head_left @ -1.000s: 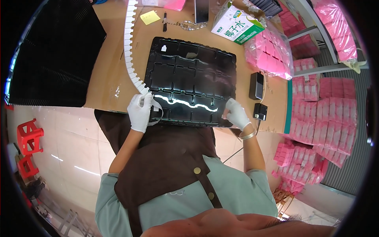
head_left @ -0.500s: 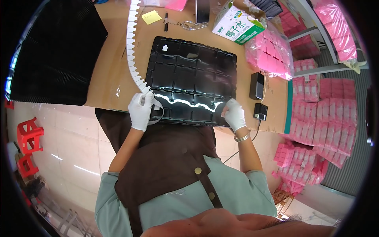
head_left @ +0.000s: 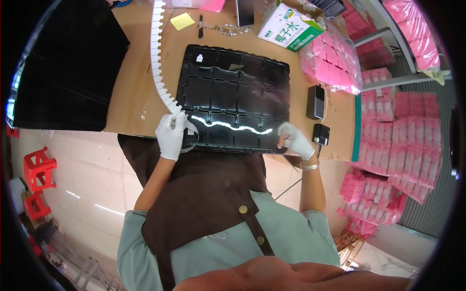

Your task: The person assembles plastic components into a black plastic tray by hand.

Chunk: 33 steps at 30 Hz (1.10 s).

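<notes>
My left hand, in a white glove, is closed on the end of a long white label strip beside the near left corner of a black plastic tray. A loop of pale backing band curls from that hand over the tray's edge. The strip runs from there up the table to the far edge. My right hand, also gloved, hovers by the tray's near right corner, its fingers loosely bent and thumb apart. Nothing shows between them. One small white label is on the tray's far left corner.
Black ribbed trays stand at the left. Along the back lie a yellow note, a pen, a beaded string and a phone. At the right are a carton, pink packs and a black device.
My right hand has shifted slightly right and turned, coming off the tray's near right edge, its fingers loosening. My left hand stays at the near left corner with the strip.
</notes>
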Motion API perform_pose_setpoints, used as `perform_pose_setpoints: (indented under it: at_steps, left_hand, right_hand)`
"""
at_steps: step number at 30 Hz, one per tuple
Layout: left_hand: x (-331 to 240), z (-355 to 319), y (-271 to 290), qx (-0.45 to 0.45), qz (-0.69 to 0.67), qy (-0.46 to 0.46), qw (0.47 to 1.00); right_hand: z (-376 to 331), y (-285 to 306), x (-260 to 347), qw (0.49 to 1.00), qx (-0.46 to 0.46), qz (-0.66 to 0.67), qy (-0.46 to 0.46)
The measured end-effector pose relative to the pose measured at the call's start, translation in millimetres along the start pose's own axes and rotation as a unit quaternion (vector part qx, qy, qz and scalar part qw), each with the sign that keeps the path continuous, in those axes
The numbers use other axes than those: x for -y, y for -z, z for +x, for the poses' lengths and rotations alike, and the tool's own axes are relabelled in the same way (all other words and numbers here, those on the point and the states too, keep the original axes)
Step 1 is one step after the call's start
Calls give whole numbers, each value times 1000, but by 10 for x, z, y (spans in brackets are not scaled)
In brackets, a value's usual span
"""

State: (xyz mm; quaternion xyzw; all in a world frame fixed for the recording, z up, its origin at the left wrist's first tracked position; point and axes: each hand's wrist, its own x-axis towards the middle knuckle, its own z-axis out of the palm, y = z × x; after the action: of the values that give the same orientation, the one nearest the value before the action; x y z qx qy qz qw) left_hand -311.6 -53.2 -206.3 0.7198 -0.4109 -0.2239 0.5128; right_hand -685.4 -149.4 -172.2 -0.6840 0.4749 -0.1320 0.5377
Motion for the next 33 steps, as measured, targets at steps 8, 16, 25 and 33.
perform_pose_setpoints:
  at_steps: [8, 16, 25, 33]
  left_hand:
    - [-144, 322, 633, 31, -212, 139, 967]
    - [-567, 325, 1254, 39, -152, -90, 983]
    - [284, 401, 986, 94, -21, 15, 995]
    - [52, 497, 1078, 16, -47, -122, 991]
  right_hand:
    - [679, -1147, 1094, 990, -55, -85, 97]
    - [1089, -1877, 1173, 928, 60, -330, 163]
    - [1099, -1968, 1211, 958, 42, -259, 113]
    - [1071, -2053, 1216, 960, -23, -266, 81]
